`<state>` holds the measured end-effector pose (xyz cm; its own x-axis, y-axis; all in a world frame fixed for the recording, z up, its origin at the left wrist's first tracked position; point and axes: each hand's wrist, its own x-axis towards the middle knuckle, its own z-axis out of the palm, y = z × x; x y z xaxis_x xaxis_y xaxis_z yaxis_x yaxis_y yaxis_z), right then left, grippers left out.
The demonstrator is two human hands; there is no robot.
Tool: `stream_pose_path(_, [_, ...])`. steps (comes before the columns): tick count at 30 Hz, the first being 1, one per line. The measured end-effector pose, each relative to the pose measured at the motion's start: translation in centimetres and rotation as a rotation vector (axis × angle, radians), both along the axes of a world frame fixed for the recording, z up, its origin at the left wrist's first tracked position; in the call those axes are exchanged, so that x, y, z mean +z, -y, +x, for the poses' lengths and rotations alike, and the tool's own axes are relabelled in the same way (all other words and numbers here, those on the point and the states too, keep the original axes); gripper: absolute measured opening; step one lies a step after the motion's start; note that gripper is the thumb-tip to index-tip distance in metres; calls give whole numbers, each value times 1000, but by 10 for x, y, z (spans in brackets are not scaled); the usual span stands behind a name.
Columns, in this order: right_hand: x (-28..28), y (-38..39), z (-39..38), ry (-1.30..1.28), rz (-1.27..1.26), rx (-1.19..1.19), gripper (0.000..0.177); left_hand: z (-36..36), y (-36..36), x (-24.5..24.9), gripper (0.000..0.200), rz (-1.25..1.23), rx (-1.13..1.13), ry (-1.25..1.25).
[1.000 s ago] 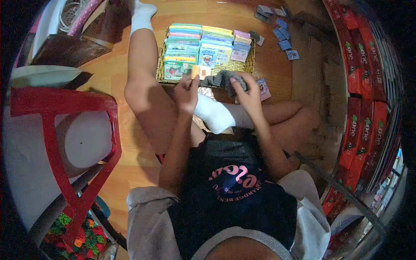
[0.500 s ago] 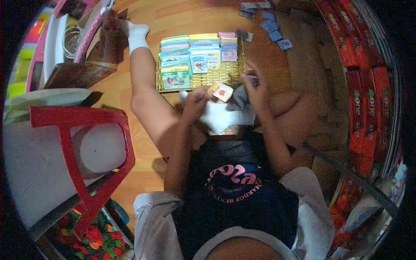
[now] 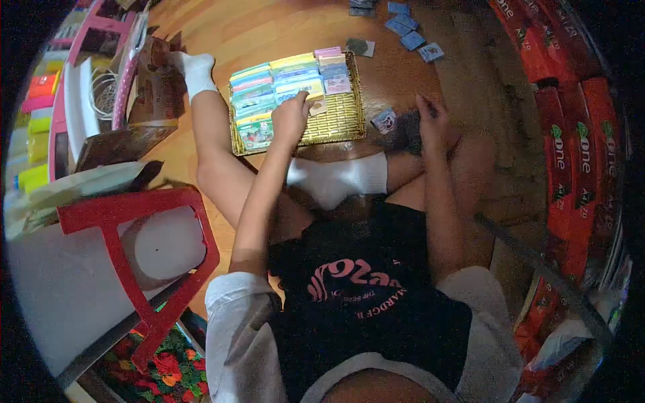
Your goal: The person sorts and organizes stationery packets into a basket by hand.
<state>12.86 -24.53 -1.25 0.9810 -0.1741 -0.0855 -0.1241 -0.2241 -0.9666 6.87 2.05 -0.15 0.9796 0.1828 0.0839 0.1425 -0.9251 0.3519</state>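
Note:
A woven yellow basket holds rows of small, colourful card packs. Over its middle is my left hand, closed on a small cream card beside the front packs. A green pack stands in the basket's near left corner. My right hand is raised near my right knee, fingers apart, with nothing visible in it. Just left of that hand, a small blue-and-white picture card lies on the floor. Next to it is a dark grey patch that I cannot make out.
Several blue cards lie on the floor beyond the basket, with a grey-and-white piece nearer. Red paper packs are stacked at the right. A red-framed stool and a pink shelf stand at the left.
My left hand has moved forward with the card, from above my lap to the basket. My right hand has moved right, away from the basket; the blue-and-white card now shows on the floor.

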Motion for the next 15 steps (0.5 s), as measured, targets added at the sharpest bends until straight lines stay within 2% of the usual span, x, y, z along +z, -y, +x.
stream_pose_path(4, [4,-3,2,-78,29,78,35,-5,-7,-3,25,22,-10,-45])
stream_pose_path(6, [-6,-5,7,-168,228,-50,30,-9,-6,-6,27,-11,-7,-19])
stream_pose_path(8, [2,-1,8,-190,262,-47,29,-10,-4,-8,31,-42,-14,12])
stream_pose_path(11, [32,-3,1,-257,376,-103,28,-9,-6,-32,44,-2,-34,-139])
stream_pose_path(13, [42,-2,0,-303,453,-157,27,-8,1,-26,47,-2,-24,-151])
stream_pose_path(15, [46,-1,0,-340,648,-221,27,-6,5,-22,50,-3,-7,-160])
